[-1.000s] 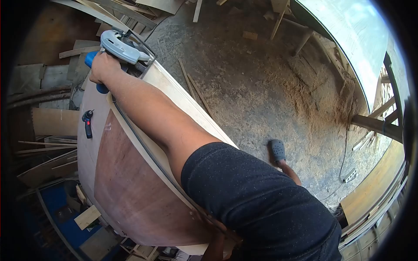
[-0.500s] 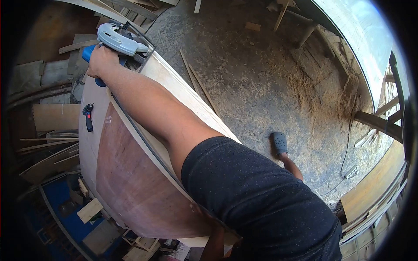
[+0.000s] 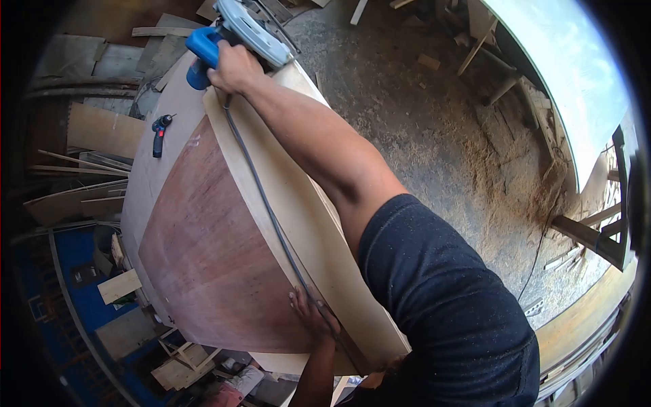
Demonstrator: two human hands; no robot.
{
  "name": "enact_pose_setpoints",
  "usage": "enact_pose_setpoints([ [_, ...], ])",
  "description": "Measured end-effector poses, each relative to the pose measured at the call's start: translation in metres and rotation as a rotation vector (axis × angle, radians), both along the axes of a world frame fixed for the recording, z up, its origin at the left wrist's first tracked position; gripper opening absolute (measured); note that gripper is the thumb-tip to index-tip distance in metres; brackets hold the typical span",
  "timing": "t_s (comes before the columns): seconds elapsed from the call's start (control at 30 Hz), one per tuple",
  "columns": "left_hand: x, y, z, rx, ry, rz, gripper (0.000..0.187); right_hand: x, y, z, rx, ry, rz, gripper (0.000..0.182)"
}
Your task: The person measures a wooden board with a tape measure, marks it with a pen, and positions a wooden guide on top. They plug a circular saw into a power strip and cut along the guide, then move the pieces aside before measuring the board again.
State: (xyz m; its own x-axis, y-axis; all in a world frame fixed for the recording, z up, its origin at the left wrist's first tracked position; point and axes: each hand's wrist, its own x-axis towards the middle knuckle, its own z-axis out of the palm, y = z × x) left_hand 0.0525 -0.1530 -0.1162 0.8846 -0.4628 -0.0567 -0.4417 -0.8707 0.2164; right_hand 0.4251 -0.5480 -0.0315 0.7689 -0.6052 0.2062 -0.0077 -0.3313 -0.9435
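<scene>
At the top of the view my right hand (image 3: 237,68) is wrapped round the blue handle of a circular saw (image 3: 254,34) with a grey guard. The saw sits at the far end of a pale plywood strip (image 3: 298,197), and its top edge is cut off by the frame. A dark power cord (image 3: 261,183) runs from the saw back along the strip. My left hand (image 3: 315,317) lies with fingers outstretched on the reddish-brown wooden panel (image 3: 210,251), beside the strip and touching the cord.
A cordless drill (image 3: 161,134) lies on the curved wooden surface left of the saw. Wood offcuts (image 3: 102,129) are piled along the left. Sawdust covers the floor (image 3: 434,156), and a large white curved panel (image 3: 563,74) stands at the upper right.
The saw and my right hand have shifted up and to the right in view. My left hand, mostly hidden before, now shows on the panel. The foot in a clog is out of sight.
</scene>
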Motion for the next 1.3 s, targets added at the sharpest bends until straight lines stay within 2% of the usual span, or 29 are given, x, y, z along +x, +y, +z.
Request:
enact_pose_setpoints([
  [0.13, -0.002, 0.002, 0.0, 0.047, 0.02, 0.07, 0.051, -0.072, 0.016, 0.001, -0.049, -0.116, 0.008, 0.05],
  [0.17, -0.008, 0.001, 0.002, 0.014, 0.013, 0.09, 0.051, -0.104, 0.018, 0.012, 0.032, -0.077, 0.017, 0.052],
  [0.3, -0.006, 0.001, 0.007, -0.03, -0.001, 0.133, 0.054, -0.247, 0.028, 0.056, -0.001, -0.023, 0.027, 0.036],
  [0.43, -0.005, 0.006, 0.007, -0.034, -0.022, 0.083, 0.058, -0.406, 0.039, 0.078, -0.007, 0.057, 0.025, 0.036],
  [0.5, -0.008, 0.006, 0.007, -0.074, -0.054, 0.078, 0.056, -0.489, 0.052, 0.088, 0.075, 0.013, 0.006, 0.036],
  [0.57, -0.009, 0.011, -0.006, -0.099, -0.135, 0.064, 0.055, -0.571, 0.073, 0.107, 0.042, 0.011, -0.074, 0.035],
  [0.63, -0.011, 0.011, 0.001, -0.089, -0.111, 0.077, 0.054, -0.648, 0.104, 0.132, 0.125, 0.082, -0.172, 0.031],
  [0.8, -0.009, 0.015, -0.012, -0.068, -0.106, 0.096, 0.051, -0.825, 0.188, 0.172, -0.072, 0.123, -0.42, 0.02],
  [0.93, -0.007, 0.014, -0.015, -0.074, -0.144, 0.092, 0.05, -0.948, 0.266, 0.203, -0.119, 0.189, -0.678, 0.027],
  [1.0, -0.006, 0.014, -0.02, -0.064, -0.14, 0.096, 0.05, -0.995, 0.306, 0.222, -0.156, 0.258, -0.805, 0.031],
  [1.1, -0.005, 0.013, -0.022, -0.068, -0.143, 0.105, 0.05, -1.019, 0.358, 0.246, -0.128, 0.238, -0.8, 0.029],
  [1.3, 0.002, 0.011, -0.039, -0.084, -0.183, 0.112, 0.05, -1.027, 0.388, 0.211, -0.003, 0.441, -0.796, 0.024],
])
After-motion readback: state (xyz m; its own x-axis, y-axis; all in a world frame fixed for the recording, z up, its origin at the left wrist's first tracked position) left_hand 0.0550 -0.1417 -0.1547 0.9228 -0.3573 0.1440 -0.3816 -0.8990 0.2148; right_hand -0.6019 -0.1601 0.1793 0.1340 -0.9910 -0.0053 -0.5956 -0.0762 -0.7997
